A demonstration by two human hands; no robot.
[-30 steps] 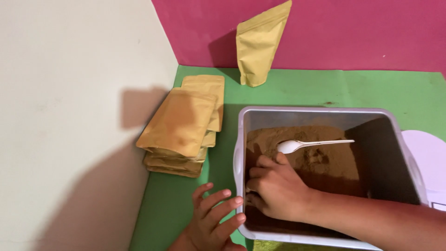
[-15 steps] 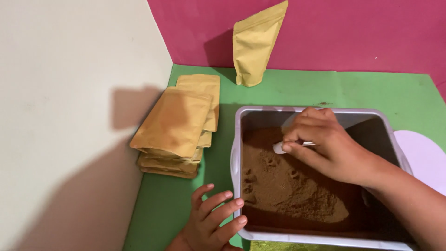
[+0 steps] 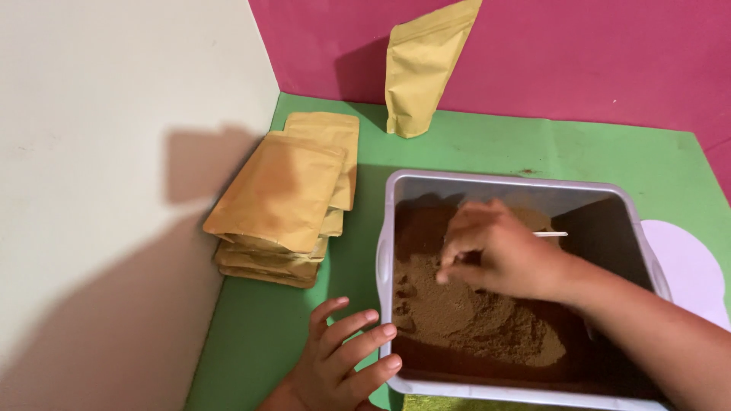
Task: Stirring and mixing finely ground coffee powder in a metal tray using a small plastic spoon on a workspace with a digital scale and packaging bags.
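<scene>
The right hand (image 3: pixel 499 255) is down inside the grey plastic tub (image 3: pixel 390 228), fingers curled shut around a white plastic spoon (image 3: pixel 550 234) whose thin handle sticks out past the knuckles toward the tub's far right side; the bowl of the spoon is hidden under the fingers, so I cannot tell whether it carries anything. The fingertips sit right at the surface of the brown powder (image 3: pixel 472 320), which is heaped toward the near left of the tub and lies thinner and darker along the far and right walls. The left hand (image 3: pixel 343 358) rests on the green bench (image 3: pixel 487 144) with its fingers spread, the tips touching the tub's near left corner. Just left of the tub lies a stack of flat tan pouches (image 3: pixel 285 198), the top one skewed across the others. One more tan pouch (image 3: pixel 422 68) stands upright at the back, leaning against the pink wall (image 3: pixel 594 53). A pale round lid (image 3: pixel 689 266) shows beside the tub's right edge.
</scene>
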